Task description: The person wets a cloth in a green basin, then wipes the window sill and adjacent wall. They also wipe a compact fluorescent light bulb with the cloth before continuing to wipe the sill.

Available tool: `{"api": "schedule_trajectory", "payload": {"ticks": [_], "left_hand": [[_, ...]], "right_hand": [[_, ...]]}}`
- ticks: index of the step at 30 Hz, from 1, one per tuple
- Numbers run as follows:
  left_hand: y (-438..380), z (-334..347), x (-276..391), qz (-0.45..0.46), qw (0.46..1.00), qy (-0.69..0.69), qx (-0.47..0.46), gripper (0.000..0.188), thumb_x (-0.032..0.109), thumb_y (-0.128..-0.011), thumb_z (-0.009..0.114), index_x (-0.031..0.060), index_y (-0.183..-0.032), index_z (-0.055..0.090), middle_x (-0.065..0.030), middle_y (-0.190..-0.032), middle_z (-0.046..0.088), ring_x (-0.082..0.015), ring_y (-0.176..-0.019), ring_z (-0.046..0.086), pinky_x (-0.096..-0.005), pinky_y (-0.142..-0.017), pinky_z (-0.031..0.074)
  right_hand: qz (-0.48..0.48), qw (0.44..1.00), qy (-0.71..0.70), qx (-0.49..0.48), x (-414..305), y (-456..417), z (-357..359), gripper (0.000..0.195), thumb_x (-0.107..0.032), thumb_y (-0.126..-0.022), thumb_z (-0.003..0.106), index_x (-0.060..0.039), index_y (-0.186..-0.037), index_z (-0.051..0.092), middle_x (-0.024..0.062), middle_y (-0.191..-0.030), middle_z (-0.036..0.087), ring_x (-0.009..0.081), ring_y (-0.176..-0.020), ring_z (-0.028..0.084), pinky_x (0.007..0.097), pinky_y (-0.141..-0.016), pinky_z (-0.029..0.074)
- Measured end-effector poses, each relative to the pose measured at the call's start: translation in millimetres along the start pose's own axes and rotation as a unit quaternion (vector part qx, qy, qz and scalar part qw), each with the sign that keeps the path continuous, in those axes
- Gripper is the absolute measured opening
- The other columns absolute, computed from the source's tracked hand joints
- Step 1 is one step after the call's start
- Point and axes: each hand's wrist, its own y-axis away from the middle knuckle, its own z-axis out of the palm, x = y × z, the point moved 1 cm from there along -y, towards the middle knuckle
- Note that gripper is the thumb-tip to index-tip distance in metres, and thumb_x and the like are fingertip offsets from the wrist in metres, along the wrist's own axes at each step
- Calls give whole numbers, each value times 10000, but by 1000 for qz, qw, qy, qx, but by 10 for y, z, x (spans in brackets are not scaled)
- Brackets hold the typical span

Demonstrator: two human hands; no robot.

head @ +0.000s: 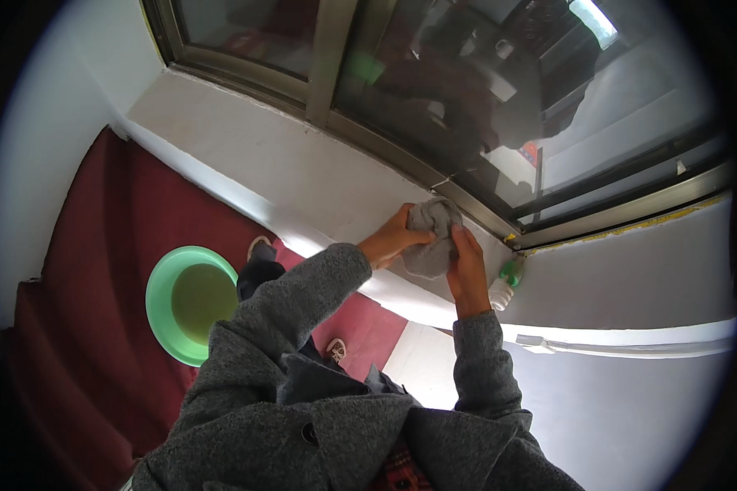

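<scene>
Between my two hands is a grey cloth (433, 245), bunched into a folded pad above the white window sill (319, 166). My left hand (396, 236) grips its left side, with the thumb lying across the front. On the right edge, my right hand (468, 264) holds the cloth with fingers pointing up toward the window. The cloth's top reaches close to the metal window frame (399, 156); I cannot tell whether it touches the frame or the sill. Dark window glass (430, 92) behind it carries reflections.
A light green basin (159, 307) of murky water stands on the red floor covering (153, 202) to my left, beside red steps (55, 368). A white spiral bulb (502, 293) and a green object (511, 271) rest at the sill's right corner. White cable trunking (626, 348) runs along the right wall.
</scene>
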Motion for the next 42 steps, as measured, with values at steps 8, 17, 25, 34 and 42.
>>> {"api": "schedule_trajectory", "payload": {"ticks": [8, 17, 25, 34, 42], "left_hand": [[-400, -253, -73, 26, 994, 97, -36, 622, 157, -838, 698, 10, -1332, 350, -114, -1253, 496, -210, -1146, 522, -351, -984, 433], [-615, -347, -68, 19, 993, 85, -73, 500, 127, -899, 624, 24, -1337, 408, -60, -1253, 528, -151, -1140, 526, -314, -977, 435], [-686, -382, -52, 39, 996, 72, -46, 465, 84, -895, 611, 16, -1319, 434, -62, -1234, 543, -150, -1115, 539, -318, -962, 446], [-668, -455, 54, 41, 998, 50, -25, 465, 47, -876, 618, 3, -1304, 441, -70, -1240, 541, -152, -1116, 537, -314, -979, 440], [-814, -464, -50, 73, 994, 83, -22, 443, 31, -852, 639, 0, -1262, 474, -74, -1180, 568, -164, -1081, 551, -308, -956, 444]], "right_hand": [[-159, 905, 377, 118, 239, -849, -213, 243, -194, -878, 612, 31, -969, 626, 56, -821, 632, 131, -745, 573, 296, -633, 446], [-250, 716, 621, 197, 106, -1029, 29, 342, -341, -855, 615, 0, -821, 605, 221, -731, 630, 418, -719, 612, 482, -644, 456], [-231, 692, 645, 226, 142, -1096, 124, 318, -337, -866, 613, -20, -889, 627, 219, -771, 649, 400, -743, 631, 462, -649, 476], [-242, 829, 472, 177, 188, -992, 77, 250, -229, -839, 649, 7, -920, 641, 196, -782, 650, 355, -716, 628, 388, -661, 475], [-274, 734, 570, 246, 170, -1100, 150, 274, -274, -822, 650, -2, -810, 625, 209, -730, 632, 395, -676, 618, 458, -612, 461]]}}
